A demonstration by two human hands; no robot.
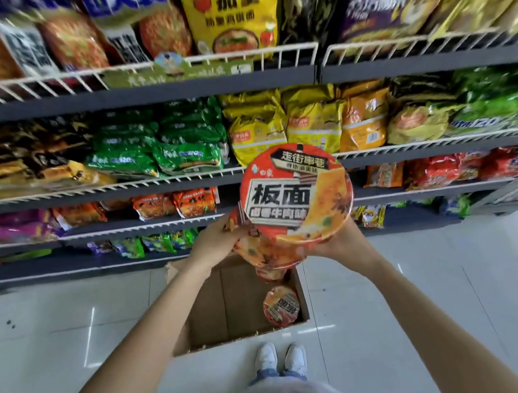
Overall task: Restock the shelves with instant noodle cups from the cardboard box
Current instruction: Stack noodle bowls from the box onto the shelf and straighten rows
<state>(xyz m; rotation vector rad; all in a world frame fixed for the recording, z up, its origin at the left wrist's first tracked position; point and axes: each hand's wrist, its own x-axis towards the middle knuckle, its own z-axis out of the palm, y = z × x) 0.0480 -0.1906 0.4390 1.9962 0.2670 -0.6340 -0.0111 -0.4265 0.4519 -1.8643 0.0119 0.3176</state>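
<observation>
While both hands (214,244) grip noodle cup (296,195) above cardboard box (205,304), shelf edge (119,187) near.

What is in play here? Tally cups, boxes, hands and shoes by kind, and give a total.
Noodle cups: 3, namely upper held cup, lower held cup, cup in the box; another may hide under the held ones
Cardboard box: 1
Hands: 2, namely left hand, right hand
Shoes: 2, namely left shoe, right shoe
Total: 8

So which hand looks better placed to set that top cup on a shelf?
Probably the right hand: it cradles the top noodle cup from beneath, while the left hand steadies the cups below.
</observation>
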